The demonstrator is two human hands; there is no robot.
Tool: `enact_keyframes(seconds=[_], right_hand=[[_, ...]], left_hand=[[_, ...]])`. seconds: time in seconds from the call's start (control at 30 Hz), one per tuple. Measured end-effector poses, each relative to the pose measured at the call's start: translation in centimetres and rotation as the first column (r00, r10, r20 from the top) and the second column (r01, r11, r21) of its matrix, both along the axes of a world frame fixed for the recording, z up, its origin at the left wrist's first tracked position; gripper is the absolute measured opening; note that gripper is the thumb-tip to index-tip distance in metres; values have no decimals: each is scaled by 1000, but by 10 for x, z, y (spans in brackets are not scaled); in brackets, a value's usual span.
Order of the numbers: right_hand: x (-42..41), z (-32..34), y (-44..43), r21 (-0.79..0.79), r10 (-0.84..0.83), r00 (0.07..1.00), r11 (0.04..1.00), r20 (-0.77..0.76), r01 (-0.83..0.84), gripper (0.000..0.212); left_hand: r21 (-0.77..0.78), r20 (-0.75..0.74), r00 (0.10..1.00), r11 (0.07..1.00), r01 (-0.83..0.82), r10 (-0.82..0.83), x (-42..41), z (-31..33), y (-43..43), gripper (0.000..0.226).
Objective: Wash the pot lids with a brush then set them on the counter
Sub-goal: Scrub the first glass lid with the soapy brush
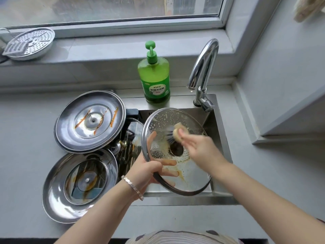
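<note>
My left hand (146, 171) grips the near-left rim of the round steel-rimmed glass lid (191, 175), tilted over the steel sink (217, 131); my right hand (198, 147), blurred, seems clamped on the wooden dark-bristled brush (173, 135), scrubbing its far half.

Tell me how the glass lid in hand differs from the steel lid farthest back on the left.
The glass lid is see-through with a metal rim; the steel lid is opaque. The glass lid is sudsy; the steel lid shows orange streaks and no suds. The left hand holds the glass lid tilted over the sink, the right hand pressing a brush to it; the steel lid lies untouched. Both are round.
</note>
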State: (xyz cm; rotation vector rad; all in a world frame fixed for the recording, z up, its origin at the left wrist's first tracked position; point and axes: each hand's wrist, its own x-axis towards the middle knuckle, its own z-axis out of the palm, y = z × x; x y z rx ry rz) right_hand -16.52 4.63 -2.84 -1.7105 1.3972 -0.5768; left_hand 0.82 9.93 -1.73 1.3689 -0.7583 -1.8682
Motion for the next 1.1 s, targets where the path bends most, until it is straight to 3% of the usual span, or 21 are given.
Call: enact_keyframes(seconds=[0.07,0.1,0.2,0.27,0.4,0.5,0.57,0.73,0.87,0.9,1.0,1.03,1.1], right_hand=[[-11,-5,-10,31,-128,986,991,-111,132,35],[-11,-5,-3,31,-118,986,992,-122,122,34],[16,11,34,-45,74,997,996,11,-73,35],[22,12,27,-51,99,994,994,55,-96,36],[7,8,-20,1,-240,968,971,-70,241,36],[35,26,3,-70,-49,997,996,64,54,37],[43,29,12,-143,81,996,987,47,-73,37],[20,26,-17,-53,-117,993,992,3,117,36],[40,29,15,-159,156,986,976,54,-146,39],[36,29,12,-178,167,985,972,49,-156,39],[19,21,-14,-124,-32,995,991,92,44,38],[19,19,-14,-138,-24,997,990,77,34,37],[28,18,7,-228,145,989,964,15,-138,37]], left_hand=[[15,11,1000,1000,9,-10,4,1,2,93],[20,6,1000,1000,4,-4,6,0,3,94],[11,-30,1000,1000,-4,5,6,2,5,89],[23,-47,999,1000,12,-11,5,5,7,82],[53,-46,998,998,32,-29,2,9,9,91],[44,-67,996,997,61,-58,-2,11,6,92],[53,-107,993,997,62,-56,1,12,7,92],[60,-33,996,995,85,-83,8,15,9,94],[43,-39,994,994,104,-103,12,16,7,83],[43,-50,992,992,114,-112,14,17,7,78],[31,-26,990,989,142,-141,15,16,7,84],[24,-17,989,989,148,-148,14,16,6,85],[-3,-27,990,990,141,-141,13,15,4,82]])
